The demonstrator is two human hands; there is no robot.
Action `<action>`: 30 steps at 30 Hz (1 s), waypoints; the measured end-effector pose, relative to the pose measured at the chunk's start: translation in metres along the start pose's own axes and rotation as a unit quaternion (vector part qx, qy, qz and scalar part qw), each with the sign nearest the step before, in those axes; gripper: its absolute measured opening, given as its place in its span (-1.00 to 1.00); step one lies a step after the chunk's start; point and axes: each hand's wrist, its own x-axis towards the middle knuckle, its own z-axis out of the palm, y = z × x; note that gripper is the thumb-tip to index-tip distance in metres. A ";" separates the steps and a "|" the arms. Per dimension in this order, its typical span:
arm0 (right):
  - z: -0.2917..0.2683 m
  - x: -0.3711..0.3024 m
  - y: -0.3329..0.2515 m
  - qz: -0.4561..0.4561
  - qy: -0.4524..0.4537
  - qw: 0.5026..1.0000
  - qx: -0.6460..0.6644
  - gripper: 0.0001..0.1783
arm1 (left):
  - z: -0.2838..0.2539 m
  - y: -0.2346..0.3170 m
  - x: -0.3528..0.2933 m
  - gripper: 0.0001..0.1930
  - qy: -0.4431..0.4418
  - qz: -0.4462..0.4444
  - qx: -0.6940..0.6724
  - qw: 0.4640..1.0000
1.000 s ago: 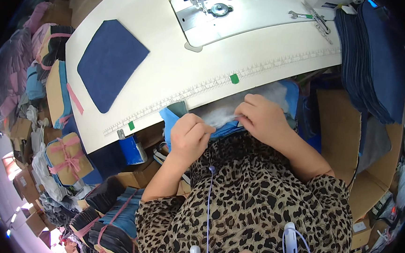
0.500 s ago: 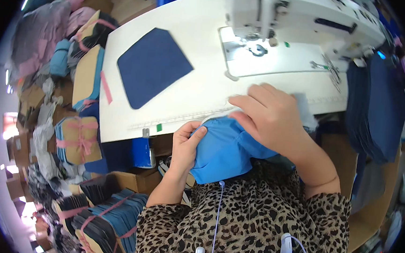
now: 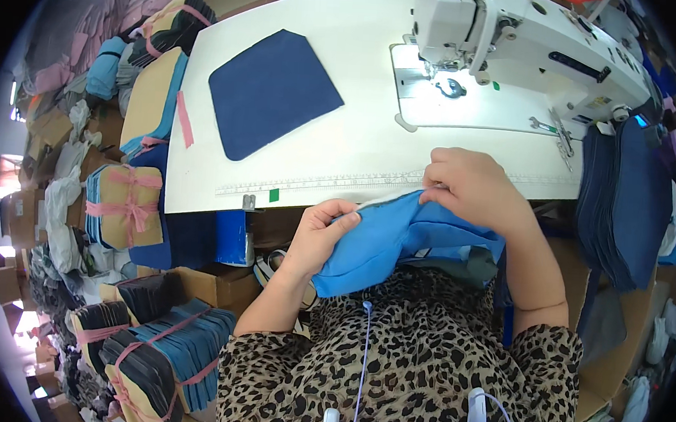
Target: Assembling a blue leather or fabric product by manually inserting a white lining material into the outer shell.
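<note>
A bright blue piece of sewn fabric (image 3: 367, 248) hangs between my two hands at the table's front edge, its lower part over my lap. My left hand (image 3: 322, 235) pinches its upper left corner, thumb on top. With fingers curled together, my right hand (image 3: 469, 187) grips the upper edge farther right. The top edge is stretched between them, and a pale strip shows along it near my left thumb. Folds and a dark grey part (image 3: 479, 268) of the fabric lie below my right hand. A flat navy fabric panel (image 3: 271, 96) rests on the white table (image 3: 358, 146).
A white sewing machine (image 3: 514, 51) with its lamp lit stands at the back right. Small scissors (image 3: 563, 136) lie beside it. Navy panels (image 3: 621, 199) hang off the right edge. A pink strip (image 3: 184, 119) lies at left, near tied fabric bundles (image 3: 126, 208).
My right hand has moved from above the fabric onto its upper edge and closed there. My left hand keeps its pinch. The view has shifted slightly.
</note>
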 end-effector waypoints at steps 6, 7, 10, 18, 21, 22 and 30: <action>-0.030 0.022 -0.003 0.012 -0.135 0.991 0.011 -0.76 | 0.001 0.016 0.000 -0.84 -0.059 -0.030 0.077 0.995; -0.033 0.025 -0.005 0.022 -0.164 0.986 0.007 -0.74 | -0.001 0.016 0.002 -0.83 -0.062 -0.031 0.027 0.997; -0.026 0.012 -0.003 -0.020 -0.021 1.000 0.006 -0.75 | -0.003 0.015 0.002 -0.81 -0.058 -0.037 -0.052 0.996; 0.003 -0.019 0.010 -0.003 -0.077 0.994 0.080 -0.85 | 0.002 0.008 -0.005 -0.80 -0.050 -0.059 -0.007 0.997; 0.011 -0.046 0.006 -0.013 -0.052 0.997 0.058 -0.90 | 0.025 0.019 -0.016 -0.86 -0.001 0.208 0.425 0.881; 0.014 -0.055 0.006 -0.011 -0.038 0.997 0.067 -0.90 | 0.025 0.015 -0.015 -0.86 -0.005 0.203 0.424 0.883; 0.028 -0.087 -0.014 0.080 0.050 0.985 0.147 -0.83 | 0.033 -0.010 -0.004 -0.79 -0.121 0.519 0.517 0.670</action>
